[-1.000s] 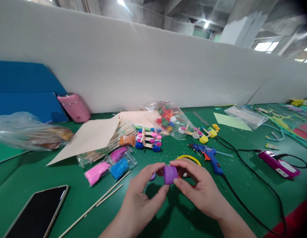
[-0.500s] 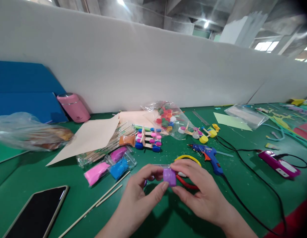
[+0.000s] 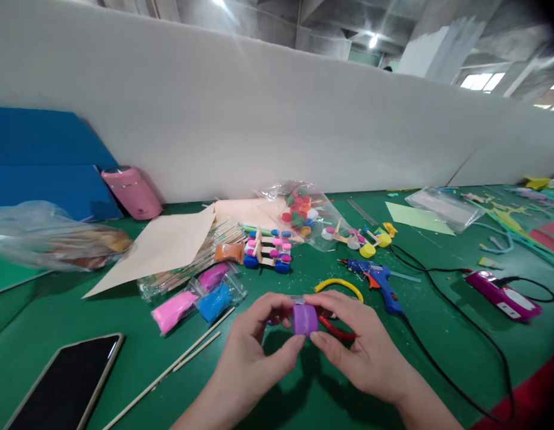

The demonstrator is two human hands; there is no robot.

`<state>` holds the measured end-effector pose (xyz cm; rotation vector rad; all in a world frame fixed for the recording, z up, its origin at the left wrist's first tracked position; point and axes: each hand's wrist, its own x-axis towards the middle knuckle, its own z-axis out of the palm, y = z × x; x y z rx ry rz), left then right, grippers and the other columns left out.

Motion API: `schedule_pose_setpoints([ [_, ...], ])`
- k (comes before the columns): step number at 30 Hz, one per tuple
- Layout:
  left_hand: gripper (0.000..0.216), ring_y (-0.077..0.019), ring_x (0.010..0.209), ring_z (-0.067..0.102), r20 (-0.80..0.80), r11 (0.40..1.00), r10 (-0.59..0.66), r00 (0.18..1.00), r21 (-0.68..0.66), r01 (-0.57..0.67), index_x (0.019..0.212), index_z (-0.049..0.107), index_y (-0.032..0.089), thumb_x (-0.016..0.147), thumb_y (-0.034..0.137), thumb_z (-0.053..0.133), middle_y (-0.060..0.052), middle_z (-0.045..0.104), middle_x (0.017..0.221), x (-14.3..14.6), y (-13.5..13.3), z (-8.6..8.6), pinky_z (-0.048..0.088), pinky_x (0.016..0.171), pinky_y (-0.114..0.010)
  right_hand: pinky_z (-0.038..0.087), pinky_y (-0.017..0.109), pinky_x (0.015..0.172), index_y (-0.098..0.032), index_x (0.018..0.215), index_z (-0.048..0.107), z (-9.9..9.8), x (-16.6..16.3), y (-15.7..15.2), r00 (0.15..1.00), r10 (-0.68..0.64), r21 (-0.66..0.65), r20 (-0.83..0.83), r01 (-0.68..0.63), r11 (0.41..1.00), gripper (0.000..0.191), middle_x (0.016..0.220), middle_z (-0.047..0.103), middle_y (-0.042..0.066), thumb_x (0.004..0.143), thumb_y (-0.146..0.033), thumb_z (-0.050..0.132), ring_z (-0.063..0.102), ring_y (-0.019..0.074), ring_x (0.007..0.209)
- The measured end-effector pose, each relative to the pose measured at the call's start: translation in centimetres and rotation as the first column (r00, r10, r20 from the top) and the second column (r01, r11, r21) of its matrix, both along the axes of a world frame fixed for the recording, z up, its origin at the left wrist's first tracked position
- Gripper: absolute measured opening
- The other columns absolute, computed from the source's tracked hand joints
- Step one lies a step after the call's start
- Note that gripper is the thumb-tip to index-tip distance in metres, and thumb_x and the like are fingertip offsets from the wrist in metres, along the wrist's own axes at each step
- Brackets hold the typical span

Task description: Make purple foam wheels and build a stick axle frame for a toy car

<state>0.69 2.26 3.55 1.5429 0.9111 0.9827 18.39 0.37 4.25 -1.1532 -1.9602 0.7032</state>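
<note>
My left hand (image 3: 259,349) and my right hand (image 3: 360,340) are both closed on a small purple cylinder, which looks like two bottle caps (image 3: 305,320) set rim to rim. A pale seam runs round its middle. Thumbs press from the near side, while the fingers hold the ends and far side. Behind the hands lies a tool with one yellow handle (image 3: 338,283) and one red handle; my right hand hides its middle. Something clear and something purple show partly behind my left fingers; I cannot make them out.
Right of the hands lies a blue glue gun (image 3: 379,279) with a black cord. Small stick-and-cap cars (image 3: 268,251), clay packets (image 3: 215,304) and a bag of caps (image 3: 299,209) lie behind. At left are wooden sticks (image 3: 169,370) and a phone (image 3: 66,382).
The purple caps have turned slightly between my fingers, so the seam now shows more plainly. Both hands stay in nearly the same place, with fingertips shifted a little.
</note>
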Motion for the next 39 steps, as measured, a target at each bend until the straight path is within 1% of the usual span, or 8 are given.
schedule_pose_setpoints([
  [3,0.021,-0.0164,0.080,0.053,-0.020,0.999,-0.010,1.000,0.053,0.011,0.092,0.056,0.021,0.073,0.012,0.056,-0.002,0.058,0.087,0.0,0.0,0.2,0.042,0.074,-0.028,0.040,0.023,0.084,-0.024,0.112,0.051,-0.1,0.1,0.1,1.000,0.012,0.009,-0.001,-0.012,1.000,0.036,0.106,0.059,0.001,0.077,-0.022,0.058,0.052,0.0147,0.096],
  [8,0.022,-0.0157,0.079,0.051,-0.042,0.996,0.002,0.999,0.093,0.001,0.093,0.056,0.020,0.072,0.013,0.057,-0.003,0.058,0.087,-0.2,-0.1,0.1,0.042,0.071,-0.027,0.039,0.023,0.086,-0.024,0.113,0.051,-0.2,0.2,0.0,1.000,0.003,0.025,0.003,-0.003,1.000,0.037,0.107,0.058,0.001,0.077,-0.020,0.058,0.052,0.0141,0.098],
  [19,0.024,-0.0151,0.077,0.052,-0.017,0.994,0.017,1.000,0.109,-0.015,0.094,0.056,0.020,0.072,0.012,0.057,-0.003,0.058,0.087,-0.1,-0.1,0.0,0.044,0.070,-0.026,0.040,0.022,0.084,-0.024,0.111,0.051,0.0,-0.1,0.0,1.000,-0.008,0.021,-0.009,0.008,1.000,0.035,0.105,0.058,0.001,0.077,-0.020,0.058,0.053,0.0139,0.095],
  [22,0.024,-0.0162,0.079,0.053,-0.027,0.997,0.007,1.000,0.076,-0.005,0.095,0.057,0.020,0.073,0.014,0.056,-0.003,0.057,0.087,-0.3,-0.1,-0.1,0.044,0.072,-0.028,0.041,0.022,0.082,-0.023,0.110,0.052,-0.1,-0.1,0.1,1.000,-0.013,0.005,-0.017,0.013,1.000,0.033,0.104,0.059,0.001,0.077,-0.020,0.058,0.053,0.0137,0.093],
  [27,0.023,-0.0199,0.084,0.055,-0.016,0.997,0.007,1.000,-0.083,-0.009,0.098,0.056,0.017,0.076,0.020,0.054,-0.007,0.058,0.091,-0.2,-0.1,0.0,0.044,0.078,-0.035,0.042,0.022,0.078,-0.022,0.107,0.054,-0.2,-0.3,0.3,0.999,-0.041,-0.015,-0.011,0.041,0.999,0.030,0.100,0.061,0.002,0.077,-0.023,0.059,0.055,0.0139,0.089],
  [29,0.024,-0.0209,0.085,0.056,-0.007,0.993,0.015,1.000,-0.121,-0.016,0.098,0.057,0.017,0.075,0.024,0.056,-0.007,0.060,0.093,-0.2,0.0,-0.1,0.045,0.078,-0.035,0.043,0.022,0.076,-0.021,0.106,0.055,-0.1,-0.5,0.4,0.999,-0.045,-0.028,-0.012,0.045,0.999,0.029,0.098,0.061,0.002,0.077,-0.024,0.059,0.055,0.0144,0.086],
  [33,0.023,-0.0210,0.085,0.058,-0.002,0.991,0.032,0.999,-0.133,-0.032,0.096,0.059,0.019,0.075,0.028,0.057,-0.006,0.064,0.093,-0.1,0.1,-0.3,0.046,0.077,-0.032,0.044,0.023,0.073,-0.020,0.104,0.055,0.1,-0.8,0.5,0.998,-0.051,-0.048,-0.022,0.050,0.998,0.027,0.095,0.061,0.003,0.077,-0.023,0.058,0.056,0.0147,0.081],
  [39,0.023,-0.0197,0.091,0.059,0.006,0.990,0.031,0.999,-0.135,-0.030,0.100,0.060,0.019,0.080,0.028,0.052,-0.006,0.064,0.104,-0.1,0.0,-0.3,0.045,0.081,-0.029,0.044,0.022,0.067,-0.020,0.099,0.056,0.2,-1.1,0.5,0.997,-0.072,-0.057,-0.015,0.071,0.996,0.023,0.088,0.062,0.001,0.076,-0.019,0.057,0.055,0.0129,0.074],
])
